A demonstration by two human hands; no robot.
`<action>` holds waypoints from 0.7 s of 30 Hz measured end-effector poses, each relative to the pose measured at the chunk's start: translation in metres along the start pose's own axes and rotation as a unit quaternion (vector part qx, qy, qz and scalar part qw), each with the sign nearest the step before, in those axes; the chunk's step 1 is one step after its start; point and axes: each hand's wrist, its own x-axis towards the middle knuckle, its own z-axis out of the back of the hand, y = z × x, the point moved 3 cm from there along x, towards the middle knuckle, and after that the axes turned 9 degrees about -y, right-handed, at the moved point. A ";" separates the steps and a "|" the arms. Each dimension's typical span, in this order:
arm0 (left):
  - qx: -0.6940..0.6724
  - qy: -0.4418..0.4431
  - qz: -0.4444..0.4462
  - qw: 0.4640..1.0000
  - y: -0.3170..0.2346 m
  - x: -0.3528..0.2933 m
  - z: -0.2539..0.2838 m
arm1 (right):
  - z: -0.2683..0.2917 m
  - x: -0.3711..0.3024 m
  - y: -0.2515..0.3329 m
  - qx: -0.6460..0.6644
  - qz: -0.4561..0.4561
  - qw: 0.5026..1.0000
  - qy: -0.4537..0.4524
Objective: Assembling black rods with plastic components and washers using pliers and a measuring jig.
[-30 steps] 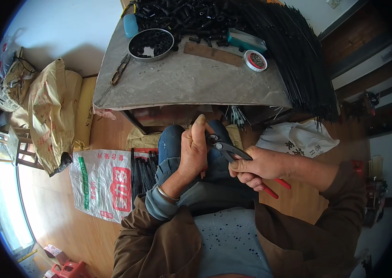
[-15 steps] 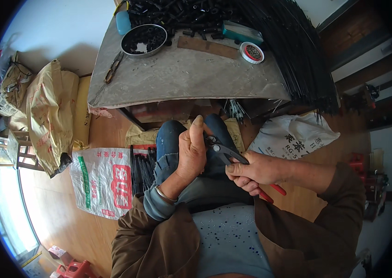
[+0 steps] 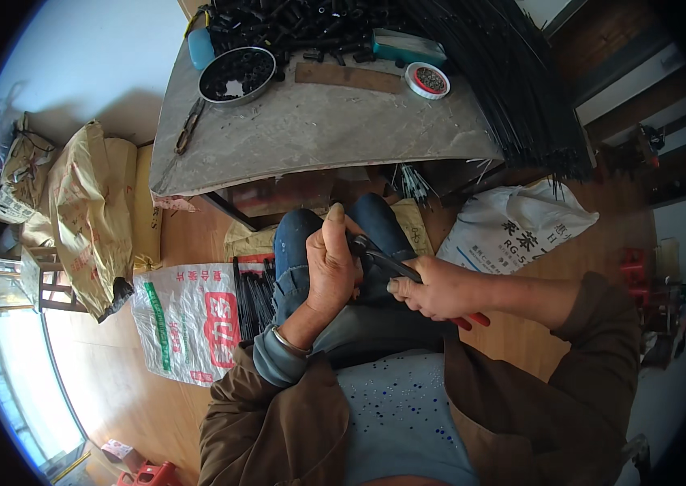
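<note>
My right hand (image 3: 438, 289) is wrapped round a pair of pliers (image 3: 390, 262) with dark metal jaws and red handles, held above my lap. The red handle ends stick out below the palm. Just left of it, my left hand (image 3: 330, 271) is closed with its thumb pointing up. The jaw end meets the left fingers, where a small dark bit shows at the tip. What those fingers pinch is mostly hidden behind the thumb and hand.
Ahead stands a grey table (image 3: 310, 134) with a round metal dish (image 3: 268, 85) of black parts, a small round tub (image 3: 428, 81), a brown strip (image 3: 347, 77), scissors (image 3: 189, 125) and piled black tubes. Long black rods (image 3: 513, 105) hang over its right side. Sacks (image 3: 513, 223) lie on the floor.
My right hand has turned the pliers more edge-on, and their jaws now sit nearer the left fingers. The handles look closer together. The whole view has tilted slightly.
</note>
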 end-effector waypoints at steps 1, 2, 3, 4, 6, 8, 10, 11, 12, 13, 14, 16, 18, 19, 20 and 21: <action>0.014 -0.004 0.002 1.000 -0.002 -0.001 0.002 | -0.004 -0.005 0.003 0.111 -0.165 0.975 0.096; 0.027 -0.007 0.004 1.000 -0.003 -0.001 0.003 | -0.004 -0.005 0.003 0.112 -0.163 0.976 0.095; 0.029 -0.006 0.003 1.000 -0.004 -0.001 0.003 | -0.004 -0.005 0.002 0.143 -0.172 0.967 0.122; 0.018 -0.004 0.018 1.000 -0.003 -0.001 0.003 | -0.006 -0.005 0.001 0.172 -0.180 0.957 0.149; 0.008 -0.005 0.031 0.999 -0.003 0.000 0.003 | -0.008 -0.002 -0.004 0.178 -0.168 0.959 0.141; 0.027 -0.011 -0.018 0.999 -0.004 0.005 0.001 | -0.006 -0.001 -0.006 0.183 -0.156 0.961 0.134; 0.028 -0.009 -0.011 0.999 -0.007 0.006 0.002 | -0.001 -0.001 -0.006 0.202 -0.144 0.953 0.174; 0.027 -0.006 0.001 1.000 -0.008 0.007 0.003 | 0.000 -0.001 -0.004 0.203 -0.144 0.953 0.175; 0.028 -0.007 0.002 1.000 -0.008 0.007 0.003 | 0.002 -0.002 0.000 0.177 -0.113 0.962 0.173; 0.016 0.000 0.008 1.000 -0.008 0.007 0.003 | 0.004 -0.003 0.005 0.151 -0.081 0.970 0.171; 0.003 0.005 0.014 1.000 -0.008 0.007 0.003 | 0.006 -0.003 0.007 0.150 -0.080 0.970 0.174; -0.004 0.003 0.021 1.000 -0.006 0.009 0.005 | 0.012 -0.006 0.010 0.152 -0.085 0.967 0.188; -0.011 0.002 0.031 0.999 -0.004 0.008 0.007 | 0.017 -0.010 0.010 0.151 -0.093 0.965 0.193; -0.015 0.005 0.035 0.999 -0.004 0.008 0.006 | 0.019 -0.011 0.011 0.150 -0.102 0.964 0.196; -0.019 0.010 0.038 0.999 -0.004 0.007 0.004 | 0.021 -0.011 0.013 0.151 -0.102 0.963 0.196; -0.018 0.011 0.039 0.999 -0.004 0.006 0.003 | 0.024 -0.010 0.014 0.129 -0.104 0.965 0.204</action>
